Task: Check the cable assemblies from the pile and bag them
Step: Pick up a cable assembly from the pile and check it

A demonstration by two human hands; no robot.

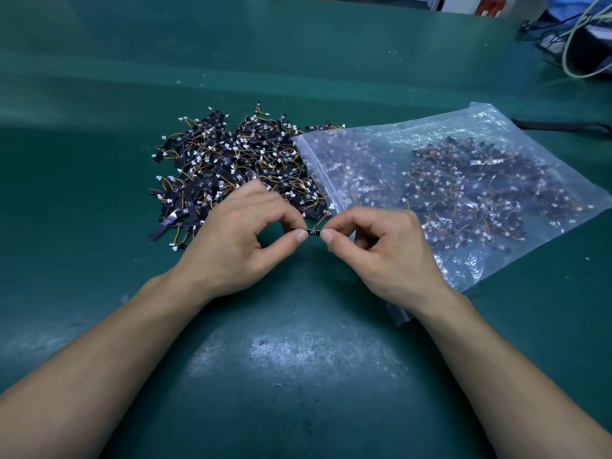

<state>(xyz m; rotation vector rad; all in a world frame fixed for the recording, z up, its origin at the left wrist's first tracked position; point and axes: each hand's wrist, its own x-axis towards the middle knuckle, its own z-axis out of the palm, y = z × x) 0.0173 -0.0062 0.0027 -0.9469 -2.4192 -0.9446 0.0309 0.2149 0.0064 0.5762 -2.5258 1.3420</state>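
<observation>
A pile of cable assemblies (228, 167), black strips with thin coloured wires and white connectors, lies on the green table mat (298, 359). To its right lies a clear zip bag (463, 180) holding many more assemblies. In front of the pile, one cable assembly (312, 232) is held level between both hands. My left hand (238, 240) pinches its left end and my right hand (381, 246) pinches its right end. Its orange wire curls up behind my right fingers.
A black strap (563, 124) lies on the mat beyond the bag. White and black cables (576, 44) and dark equipment crowd the far right corner. Bare green mat stretches to the left of the pile and in front of my arms.
</observation>
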